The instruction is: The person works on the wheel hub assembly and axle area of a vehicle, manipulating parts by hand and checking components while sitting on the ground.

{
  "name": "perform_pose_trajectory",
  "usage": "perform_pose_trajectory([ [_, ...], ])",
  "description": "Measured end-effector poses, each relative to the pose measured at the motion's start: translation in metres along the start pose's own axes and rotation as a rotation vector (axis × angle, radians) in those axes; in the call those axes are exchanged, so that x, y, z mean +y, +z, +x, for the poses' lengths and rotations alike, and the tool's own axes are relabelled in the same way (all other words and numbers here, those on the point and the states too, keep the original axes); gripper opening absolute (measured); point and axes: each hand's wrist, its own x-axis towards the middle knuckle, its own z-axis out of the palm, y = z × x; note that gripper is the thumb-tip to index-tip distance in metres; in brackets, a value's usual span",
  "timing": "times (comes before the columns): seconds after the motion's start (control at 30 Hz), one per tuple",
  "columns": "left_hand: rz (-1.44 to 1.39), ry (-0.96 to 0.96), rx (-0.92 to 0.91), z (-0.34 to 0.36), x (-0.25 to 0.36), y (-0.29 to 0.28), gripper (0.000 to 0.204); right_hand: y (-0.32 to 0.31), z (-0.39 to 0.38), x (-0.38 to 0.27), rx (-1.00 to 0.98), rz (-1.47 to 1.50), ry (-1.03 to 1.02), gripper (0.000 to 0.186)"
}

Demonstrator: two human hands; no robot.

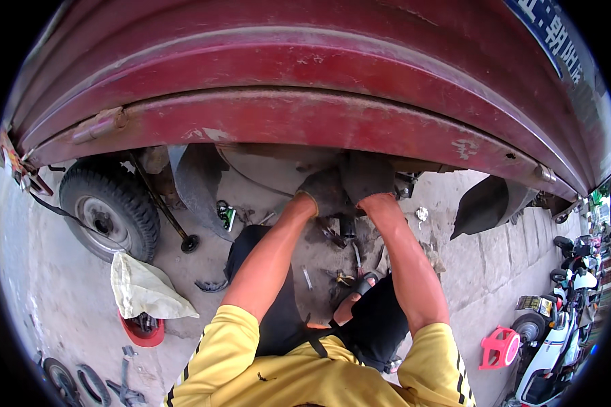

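Observation:
My left hand (322, 193) and my right hand (368, 178), both in dark gloves, reach under the lower edge of a red metal vehicle body (278, 112). They are close together in shadow, so their fingers and anything they hold are hard to make out. A dark cylindrical part (347, 226) shows just below them. Tools (343, 278) lie scattered on the pavement between my legs.
A wheel (108, 210) and an upright rod (163, 210) are at left, near a red bucket (140, 336) with a pale sack (142, 292). Dark mudflaps (482, 214) hang on both sides. A pink stool (499, 349) and parked scooters (553, 353) are at right.

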Motion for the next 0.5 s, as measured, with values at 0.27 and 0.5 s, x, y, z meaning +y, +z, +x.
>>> perform_pose_trajectory([
  [0.27,0.03,-0.053,-0.075,-0.001,-0.017,0.008,0.058,0.001,0.007,-0.018,-0.073,-0.012,-0.032,0.029],
  [0.5,-0.071,-0.035,0.269,-0.006,0.006,0.006,0.07,-0.021,0.012,0.005,0.007,0.068,-0.005,0.034],
])
